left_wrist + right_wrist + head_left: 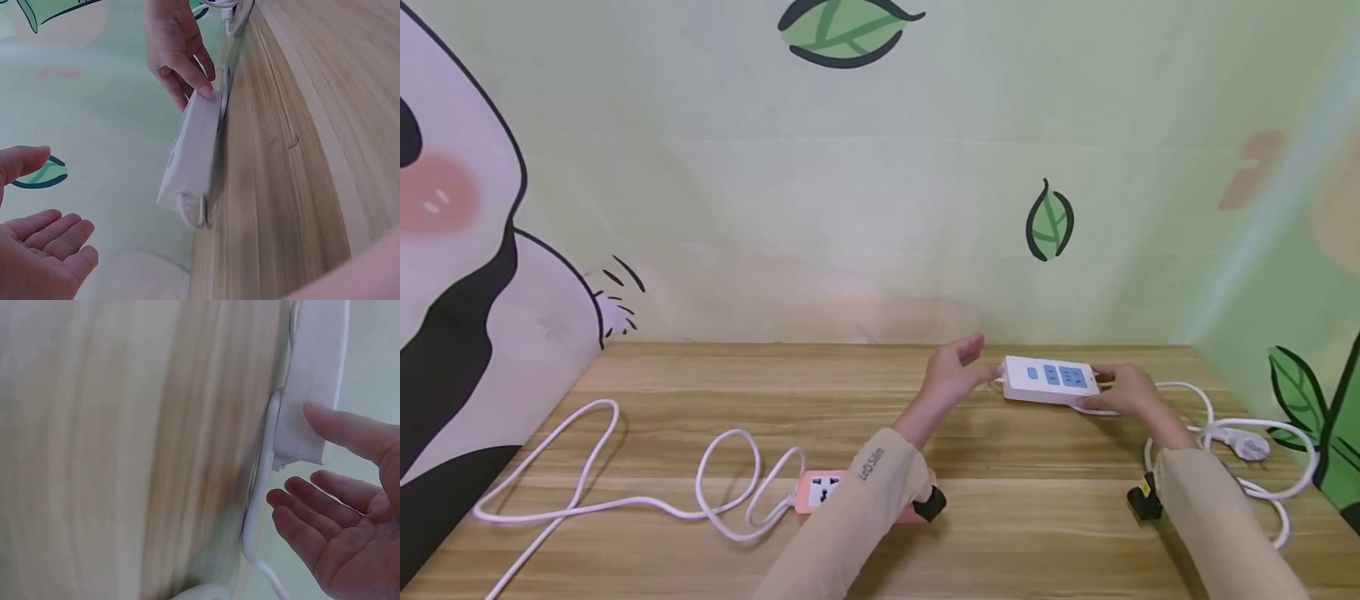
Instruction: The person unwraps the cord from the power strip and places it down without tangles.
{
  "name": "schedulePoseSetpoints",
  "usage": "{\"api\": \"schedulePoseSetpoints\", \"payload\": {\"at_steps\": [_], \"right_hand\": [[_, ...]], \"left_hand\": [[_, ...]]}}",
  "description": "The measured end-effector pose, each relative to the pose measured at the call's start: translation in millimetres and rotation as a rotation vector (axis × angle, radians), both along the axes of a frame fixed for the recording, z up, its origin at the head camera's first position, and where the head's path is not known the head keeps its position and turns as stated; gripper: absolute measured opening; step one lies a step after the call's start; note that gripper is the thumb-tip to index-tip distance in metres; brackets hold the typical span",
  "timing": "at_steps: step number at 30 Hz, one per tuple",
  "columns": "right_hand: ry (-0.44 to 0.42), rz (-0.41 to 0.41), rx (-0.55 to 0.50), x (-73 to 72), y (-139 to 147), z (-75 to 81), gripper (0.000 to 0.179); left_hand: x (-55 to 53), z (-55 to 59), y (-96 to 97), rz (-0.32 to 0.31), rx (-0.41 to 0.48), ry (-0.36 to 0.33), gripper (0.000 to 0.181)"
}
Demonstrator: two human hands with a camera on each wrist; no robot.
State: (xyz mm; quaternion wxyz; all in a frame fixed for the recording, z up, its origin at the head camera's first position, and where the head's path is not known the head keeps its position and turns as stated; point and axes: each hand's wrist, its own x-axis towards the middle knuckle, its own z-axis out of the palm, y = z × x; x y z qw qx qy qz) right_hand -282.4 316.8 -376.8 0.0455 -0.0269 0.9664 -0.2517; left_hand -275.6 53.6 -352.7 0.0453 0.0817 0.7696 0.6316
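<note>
A white power strip (1049, 380) with blue socket faces is at the back right of the wooden table, close over its own cord in the left wrist view. My right hand (1127, 392) pinches its right end; in the right wrist view the thumb (331, 422) lies against the strip's side, and the fingers extend past its end. Beside the left end is my left hand (951, 375), fingers spread and thumb pointing at the strip. In the left wrist view that hand (44, 250) stands apart from the strip (190, 150), palm showing, holding nothing.
A pink power strip (812, 490) lies partly hidden under my left forearm. Its white cord (647, 502) loops across the left of the table. White cord coils (1303, 475) and a plug (1251, 444) lie at the right. A printed backdrop (880, 208) rises behind the table.
</note>
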Motion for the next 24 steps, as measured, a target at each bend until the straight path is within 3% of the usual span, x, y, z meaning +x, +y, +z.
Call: {"api": "schedulePoseSetpoints", "payload": {"at_steps": [12, 18, 24], "right_hand": [[-0.037, 0.053, -0.045, 7.6, 3, 11.1, 0.088], [-0.076, 0.066, -0.062, 10.3, 2, 20.2, 0.082], [-0.037, 0.094, -0.064, 12.0, 3, 29.7, 0.072]], "left_hand": [[4.5, 5.9, -23.4, -0.034, -0.078, 0.093, 0.053], [3.7, 13.0, -47.3, -0.043, -0.142, 0.150, 0.051], [3.6, 23.0, -71.3, -0.021, -0.197, 0.187, 0.051]]}}
